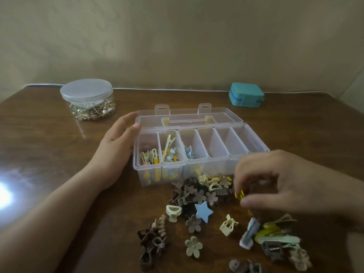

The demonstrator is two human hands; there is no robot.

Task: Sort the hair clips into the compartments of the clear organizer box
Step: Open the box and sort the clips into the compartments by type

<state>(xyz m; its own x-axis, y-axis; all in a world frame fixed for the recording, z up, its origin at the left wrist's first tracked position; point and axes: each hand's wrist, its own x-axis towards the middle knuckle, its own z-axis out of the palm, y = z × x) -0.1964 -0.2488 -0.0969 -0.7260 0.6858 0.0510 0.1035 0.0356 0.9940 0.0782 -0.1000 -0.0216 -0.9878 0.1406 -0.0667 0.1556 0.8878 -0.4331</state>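
The clear organizer box (216, 161) stands open in the middle of the table, its lid laid back. Its three leftmost compartments hold small clips; the ones to the right look bare. My left hand (120, 138) rests against the box's left end, fingers curled on the wall. My right hand (279, 182) hovers over the pile of loose hair clips (197, 196) in front of the box, fingertips pinched on a small yellow clip (239, 195). A blue star clip (203, 211) and beige flower clip (193, 246) lie in the pile.
A round clear jar (88, 99) of small trinkets stands at the back left. A teal case (246, 94) sits at the back right by the wall. More brown and green clips (275, 237) spread toward the near right edge.
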